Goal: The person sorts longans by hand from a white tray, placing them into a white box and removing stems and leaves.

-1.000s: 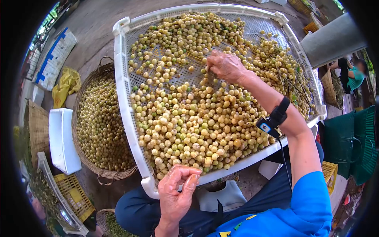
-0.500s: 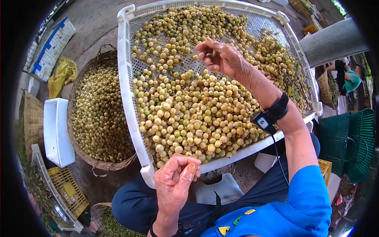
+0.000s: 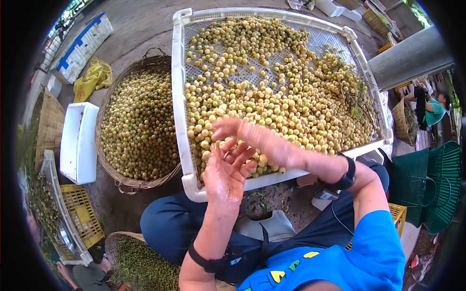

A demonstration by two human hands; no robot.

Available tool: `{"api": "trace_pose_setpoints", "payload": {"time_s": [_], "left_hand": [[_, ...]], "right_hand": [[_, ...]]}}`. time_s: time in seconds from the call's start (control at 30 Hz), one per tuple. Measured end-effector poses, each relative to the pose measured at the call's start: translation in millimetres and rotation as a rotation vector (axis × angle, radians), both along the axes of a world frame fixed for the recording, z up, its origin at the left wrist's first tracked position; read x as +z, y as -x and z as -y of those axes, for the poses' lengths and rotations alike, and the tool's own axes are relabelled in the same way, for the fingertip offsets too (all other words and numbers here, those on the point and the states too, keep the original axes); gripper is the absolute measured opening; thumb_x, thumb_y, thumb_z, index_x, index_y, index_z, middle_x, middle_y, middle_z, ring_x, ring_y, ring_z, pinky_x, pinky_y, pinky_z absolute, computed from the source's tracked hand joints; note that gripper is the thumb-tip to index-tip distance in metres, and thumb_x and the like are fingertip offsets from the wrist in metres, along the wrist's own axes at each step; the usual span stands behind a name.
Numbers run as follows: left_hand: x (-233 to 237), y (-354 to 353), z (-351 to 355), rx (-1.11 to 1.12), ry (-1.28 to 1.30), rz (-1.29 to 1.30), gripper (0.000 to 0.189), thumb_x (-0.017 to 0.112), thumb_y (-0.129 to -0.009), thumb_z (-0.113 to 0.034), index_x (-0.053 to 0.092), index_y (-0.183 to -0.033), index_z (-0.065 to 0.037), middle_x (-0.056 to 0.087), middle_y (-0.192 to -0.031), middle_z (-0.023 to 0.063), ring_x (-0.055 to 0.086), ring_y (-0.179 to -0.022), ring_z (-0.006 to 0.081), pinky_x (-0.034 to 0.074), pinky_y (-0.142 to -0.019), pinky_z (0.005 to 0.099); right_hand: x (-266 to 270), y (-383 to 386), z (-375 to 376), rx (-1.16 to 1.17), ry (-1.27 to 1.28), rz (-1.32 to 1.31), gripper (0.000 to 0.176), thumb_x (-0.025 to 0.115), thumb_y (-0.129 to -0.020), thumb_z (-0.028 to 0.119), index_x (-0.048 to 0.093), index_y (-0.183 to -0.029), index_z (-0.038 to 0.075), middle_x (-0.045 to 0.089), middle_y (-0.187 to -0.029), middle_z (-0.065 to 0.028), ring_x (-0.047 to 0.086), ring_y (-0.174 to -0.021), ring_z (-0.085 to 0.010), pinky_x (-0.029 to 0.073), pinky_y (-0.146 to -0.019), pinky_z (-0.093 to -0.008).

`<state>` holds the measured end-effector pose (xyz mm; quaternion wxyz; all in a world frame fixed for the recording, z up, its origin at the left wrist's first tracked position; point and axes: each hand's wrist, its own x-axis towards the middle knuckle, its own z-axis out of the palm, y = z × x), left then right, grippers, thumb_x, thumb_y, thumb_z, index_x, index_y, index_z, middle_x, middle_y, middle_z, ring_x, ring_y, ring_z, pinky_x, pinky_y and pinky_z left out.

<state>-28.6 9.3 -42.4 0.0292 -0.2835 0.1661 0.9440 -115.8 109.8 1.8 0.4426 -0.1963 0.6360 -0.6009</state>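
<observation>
My left hand point(image 3: 225, 175) is raised at the near left corner of the white mesh tray point(image 3: 177, 104), palm turned up, fingers apart and nothing seen in it. Just above and partly across it, my right hand point(image 3: 264, 141) reaches leftward, smeared by motion, its fingers stretched out. Both hands overlap the near edge of a wide heap of small round yellow-green fruits point(image 3: 286, 114) on the tray. Some thin stems and leaves point(image 3: 357, 102) lie among the fruits at the tray's right side.
Left of the tray stands a round wicker basket point(image 3: 108, 160) full of the same fruits. Beyond it are a white foam box point(image 3: 77, 143) and a yellow crate point(image 3: 82, 213). A grey pole point(image 3: 412, 56) rises at right, near green baskets point(image 3: 444, 186) and another person point(image 3: 434, 111).
My right hand has come down from over the tray's middle to my left hand. My left hand has turned from a closed pinch to an open palm. The view has shifted slightly.
</observation>
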Motion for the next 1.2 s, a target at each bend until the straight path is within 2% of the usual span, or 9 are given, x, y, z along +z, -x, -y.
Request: {"api": "trace_pose_setpoints", "payload": {"time_s": [0.07, 0.13, 0.27, 0.37, 0.43, 0.53, 0.73, 0.87, 1.2], "left_hand": [[-0.1, 0.8, -7.6, 0.174, -0.126, 0.006, 0.038, 0.036, -0.092, -0.032, 0.041, -0.111, 0.000, 0.055, -0.099, 0.0109, 0.058, -0.086, 0.0220, 0.051, -0.066, 0.0305], [-6.1, -4.4, -7.7, 0.207, -0.131, -0.027, 0.034, 0.039, -0.090, -0.030, 0.046, -0.106, -0.001, 0.055, -0.091, 0.0089, 0.058, -0.080, 0.0206, 0.049, -0.062, 0.0285], [0.1, -7.9, 1.7, 0.027, 0.012, -0.004, 0.023, 0.045, -0.088, -0.023, 0.055, -0.091, -0.002, 0.052, -0.076, 0.0050, 0.051, -0.064, 0.0157, 0.042, -0.052, 0.0250], [2.0, -8.5, 6.3, -0.007, 0.029, 0.026, 0.021, 0.048, -0.086, -0.022, 0.054, -0.091, -0.002, 0.052, -0.075, 0.0046, 0.049, -0.063, 0.0147, 0.040, -0.050, 0.0241], [1.4, -8.2, 8.6, -0.021, 0.016, 0.037, 0.020, 0.048, -0.086, -0.021, 0.054, -0.090, -0.003, 0.051, -0.075, 0.0043, 0.049, -0.063, 0.0146, 0.041, -0.051, 0.0240], [3.4, -7.2, 10.1, -0.042, 0.009, 0.039, 0.017, 0.048, -0.086, -0.019, 0.052, -0.089, -0.003, 0.050, -0.075, 0.0040, 0.049, -0.062, 0.0143, 0.041, -0.050, 0.0241], [6.7, -7.4, 7.4, -0.085, -0.020, 0.047, 0.018, 0.048, -0.086, -0.019, 0.052, -0.089, -0.002, 0.051, -0.073, 0.0050, 0.048, -0.060, 0.0141, 0.040, -0.049, 0.0249], [11.6, -9.4, 7.2, -0.094, -0.043, 0.042, 0.018, 0.048, -0.087, -0.019, 0.052, -0.088, -0.002, 0.051, -0.072, 0.0055, 0.050, -0.061, 0.0147, 0.040, -0.049, 0.0251], [7.8, -6.0, 7.6, -0.083, -0.030, 0.078, 0.019, 0.047, -0.087, -0.018, 0.053, -0.090, -0.001, 0.051, -0.072, 0.0052, 0.050, -0.060, 0.0146, 0.040, -0.049, 0.0245]], "right_hand": [[-10.5, -15.7, -1.3, 0.152, 0.026, -0.806, 0.050, 0.030, -0.090, 0.045, 0.042, -0.121, 0.008, 0.048, -0.113, -0.0163, 0.046, -0.107, -0.0277, 0.036, -0.093, -0.0382], [-3.8, -8.9, -4.2, 0.052, -0.087, -0.590, 0.036, 0.046, -0.087, 0.033, 0.051, -0.111, 0.007, 0.048, -0.115, -0.0152, 0.045, -0.108, -0.0288, 0.037, -0.093, -0.0392], [-42.2, 78.5, -18.7, -0.113, -0.405, -0.748, 0.022, 0.052, -0.085, 0.022, 0.057, -0.102, 0.010, 0.057, -0.101, -0.0092, 0.051, -0.097, -0.0182, 0.047, -0.078, -0.0325], [-74.9, 126.5, -30.6, -0.141, -0.620, -0.824, 0.022, 0.054, -0.081, 0.022, 0.057, -0.097, 0.007, 0.054, -0.103, -0.0121, 0.053, -0.095, -0.0255, 0.045, -0.078, -0.0400], [-89.6, 136.2, -29.3, -0.107, -0.544, -1.317, 0.024, 0.054, -0.079, 0.021, 0.056, -0.101, 0.009, 0.054, -0.099, -0.0115, 0.052, -0.095, -0.0274, 0.044, -0.079, -0.0397], [-95.3, 145.1, -23.2, 0.083, -0.582, -1.241, 0.027, 0.053, -0.080, 0.020, 0.054, -0.105, 0.010, 0.053, -0.096, -0.0116, 0.051, -0.095, -0.0288, 0.043, -0.080, -0.0402], [-93.5, 158.1, -30.7, -0.128, -0.765, -1.015, 0.016, 0.046, -0.078, 0.013, 0.050, -0.092, 0.005, 0.055, -0.084, -0.0125, 0.055, -0.083, -0.0303, 0.044, -0.072, -0.0426], [-94.6, 158.7, -52.2, -0.259, -0.730, -1.239, 0.023, 0.048, -0.076, 0.012, 0.051, -0.099, 0.008, 0.056, -0.091, -0.0144, 0.055, -0.087, -0.0317, 0.044, -0.076, -0.0414], [-99.6, 160.1, -26.2, 0.069, -0.742, -1.353, 0.018, 0.051, -0.083, 0.022, 0.056, -0.093, 0.007, 0.058, -0.088, -0.0084, 0.057, -0.081, -0.0222, 0.047, -0.077, -0.0352]]}}
